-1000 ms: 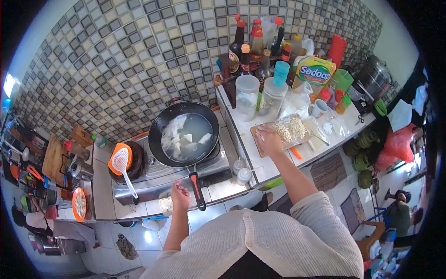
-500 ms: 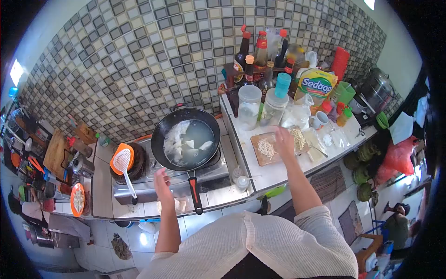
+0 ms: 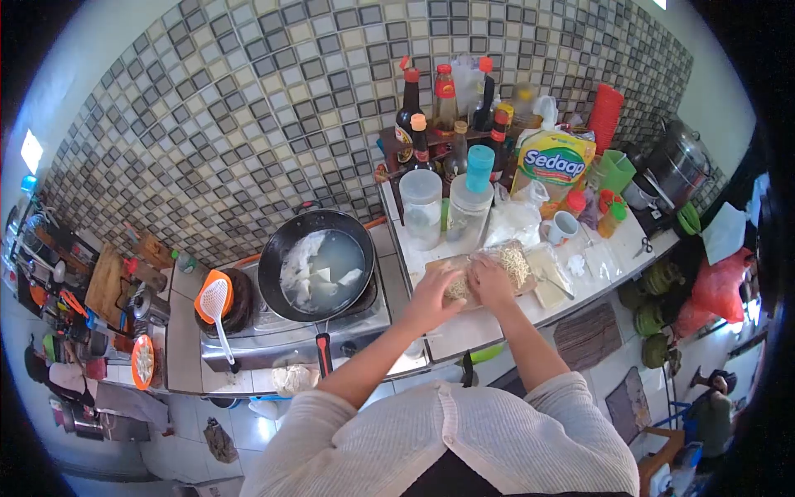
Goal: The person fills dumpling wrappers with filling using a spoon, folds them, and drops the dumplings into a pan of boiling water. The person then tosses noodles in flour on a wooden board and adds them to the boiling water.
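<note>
My left hand (image 3: 432, 300) reaches across to a small wooden board (image 3: 523, 288), its thumb apart from the fingers, at the edge of a pile of pale shreds (image 3: 457, 288). From the other side my right hand (image 3: 493, 283) presses into the same pile, fingers together and bent down over it. Their tips are partly hidden. A second pile of yellowish shreds (image 3: 515, 263) lies on the board just right of my right hand. Beside it are a flat clear plastic bag (image 3: 548, 282) and a spoon (image 3: 561, 287).
Left of my hands, a black wok (image 3: 273, 277) with cloudy liquid and white pieces sits on the stove (image 3: 379, 319). A white slotted ladle (image 3: 215, 300) rests on an orange item. Behind the board stand jars (image 3: 422, 215), sauce bottles (image 3: 410, 108) and a mug (image 3: 563, 225).
My left hand has moved right, from in front of the wok to the board. My right hand has come down onto the pale shreds. The view has shifted slightly.
</note>
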The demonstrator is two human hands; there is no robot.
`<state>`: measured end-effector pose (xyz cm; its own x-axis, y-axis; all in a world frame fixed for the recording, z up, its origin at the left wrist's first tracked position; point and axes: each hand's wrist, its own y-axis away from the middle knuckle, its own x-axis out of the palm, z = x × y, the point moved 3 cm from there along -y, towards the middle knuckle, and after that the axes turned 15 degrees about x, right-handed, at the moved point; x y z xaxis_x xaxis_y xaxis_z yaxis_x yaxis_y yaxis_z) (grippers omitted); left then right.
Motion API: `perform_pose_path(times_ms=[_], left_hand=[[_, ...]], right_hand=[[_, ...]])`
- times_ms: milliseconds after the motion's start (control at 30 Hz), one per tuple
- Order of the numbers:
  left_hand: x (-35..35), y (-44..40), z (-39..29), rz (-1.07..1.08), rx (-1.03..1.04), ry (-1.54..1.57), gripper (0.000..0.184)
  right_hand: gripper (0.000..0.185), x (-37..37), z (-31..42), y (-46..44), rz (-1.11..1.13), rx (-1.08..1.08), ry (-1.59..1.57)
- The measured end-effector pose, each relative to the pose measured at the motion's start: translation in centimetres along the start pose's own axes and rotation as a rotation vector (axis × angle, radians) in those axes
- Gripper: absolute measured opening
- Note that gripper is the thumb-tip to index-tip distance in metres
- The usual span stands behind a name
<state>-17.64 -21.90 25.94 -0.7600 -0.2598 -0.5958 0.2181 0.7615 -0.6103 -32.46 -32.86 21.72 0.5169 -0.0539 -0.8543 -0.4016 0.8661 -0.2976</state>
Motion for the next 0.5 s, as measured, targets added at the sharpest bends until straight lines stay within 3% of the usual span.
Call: perform_pose_path(times_ms=[167,300,367,500], left_hand=[[3.5,-1.7,1.7,0.014,0.007,-0.170,0.050],[4.6,-0.7,2.6,0.004,-0.062,-0.216,0.048],[4.5,-1.1,2.4,0.011,-0.076,-0.226,0.045],[4.0,-1.9,0.8,-0.010,-0.118,-0.220,0.041]], right_hand=[[0.029,-0.2,-0.6,-0.1,0.037,0.214,-0.153],[0.037,-1.8,-0.2,0.0,0.040,0.174,-0.217],[0.035,-3.6,0.2,-0.4,0.015,0.142,-0.471],[0.028,-5.8,-1.3,-2.5,0.035,0.045,-0.632]])
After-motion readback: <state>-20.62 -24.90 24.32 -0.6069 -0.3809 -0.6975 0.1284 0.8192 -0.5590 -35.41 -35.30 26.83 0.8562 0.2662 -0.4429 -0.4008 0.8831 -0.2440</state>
